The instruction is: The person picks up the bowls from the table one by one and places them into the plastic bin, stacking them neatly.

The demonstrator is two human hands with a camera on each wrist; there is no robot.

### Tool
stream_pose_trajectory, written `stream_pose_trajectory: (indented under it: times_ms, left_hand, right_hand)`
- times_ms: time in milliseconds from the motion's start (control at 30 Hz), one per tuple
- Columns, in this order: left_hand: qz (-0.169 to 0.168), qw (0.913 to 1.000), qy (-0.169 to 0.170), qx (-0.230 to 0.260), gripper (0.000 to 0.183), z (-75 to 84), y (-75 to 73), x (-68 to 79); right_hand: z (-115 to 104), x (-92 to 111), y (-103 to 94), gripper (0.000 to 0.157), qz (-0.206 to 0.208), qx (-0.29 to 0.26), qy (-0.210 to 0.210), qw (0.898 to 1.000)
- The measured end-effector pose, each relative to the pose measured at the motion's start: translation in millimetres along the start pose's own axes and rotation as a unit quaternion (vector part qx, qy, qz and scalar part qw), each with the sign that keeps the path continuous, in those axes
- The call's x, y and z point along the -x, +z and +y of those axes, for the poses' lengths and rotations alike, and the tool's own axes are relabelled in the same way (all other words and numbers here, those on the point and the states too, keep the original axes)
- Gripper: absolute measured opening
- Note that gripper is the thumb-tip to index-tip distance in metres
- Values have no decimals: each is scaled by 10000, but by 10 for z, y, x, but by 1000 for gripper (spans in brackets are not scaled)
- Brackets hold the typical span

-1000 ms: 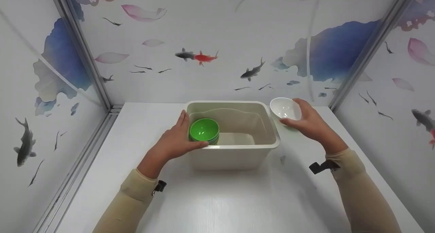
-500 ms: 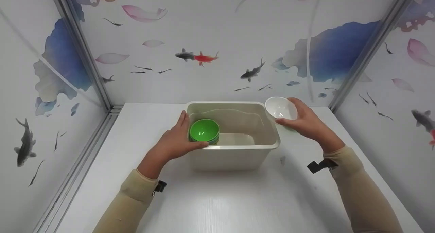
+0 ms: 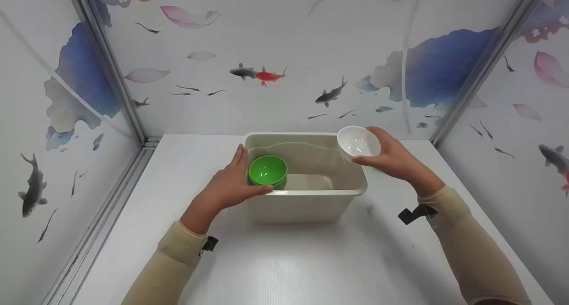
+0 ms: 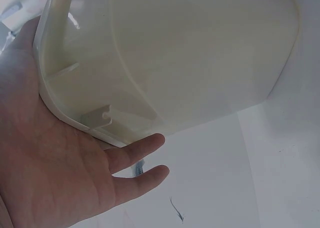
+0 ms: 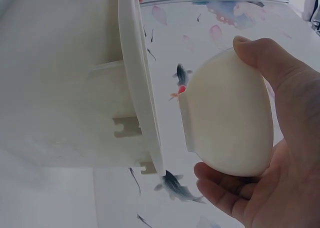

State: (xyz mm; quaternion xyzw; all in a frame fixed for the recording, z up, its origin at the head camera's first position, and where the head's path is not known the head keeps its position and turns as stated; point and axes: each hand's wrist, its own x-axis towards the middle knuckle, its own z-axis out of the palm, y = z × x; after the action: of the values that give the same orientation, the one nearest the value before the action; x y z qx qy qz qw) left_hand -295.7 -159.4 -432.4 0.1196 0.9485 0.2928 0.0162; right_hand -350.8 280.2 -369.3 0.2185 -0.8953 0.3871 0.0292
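Observation:
My right hand point(image 3: 393, 156) grips a white bowl point(image 3: 358, 141) between thumb and fingers, its mouth facing up, by the right rim of a beige plastic bin point(image 3: 295, 209). In the right wrist view the bowl's pale outside point(image 5: 227, 118) shows, with a foot ring, beside the bin's outer wall point(image 5: 65, 78). My left hand point(image 3: 224, 185) rests at the bin's left front corner, thumb along the front rim and straight fingers at the left side. In the left wrist view two fingers point(image 4: 142, 180) stretch out under the rim. Inside the bin, at left, stands a bowl stack topped by a green bowl point(image 3: 267, 170).
The bin stands on a white table point(image 3: 275, 260). Behind it rises a white wall panel point(image 3: 284, 42) printed with fish and petals, with similar panels at both sides. A metal rail point(image 3: 102, 207) runs along the table's left edge.
My right hand has carried the white bowl leftward, from beside the bin to over its right rim. My left hand, the bin and the green bowl have stayed in place.

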Motion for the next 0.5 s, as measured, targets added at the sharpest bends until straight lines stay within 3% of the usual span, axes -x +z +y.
stream_pose_trajectory:
  times_ms: [167,500]
  left_hand:
    - [-16,10000,16,-16,144,-7,-3,2]
    - [-40,10000,-14,-20,144,19,-16,9]
  right_hand:
    - [-28,-39,33,92,-75,-93,-103,9999]
    - [-118,-117,54,99,-359,-35,93,9993]
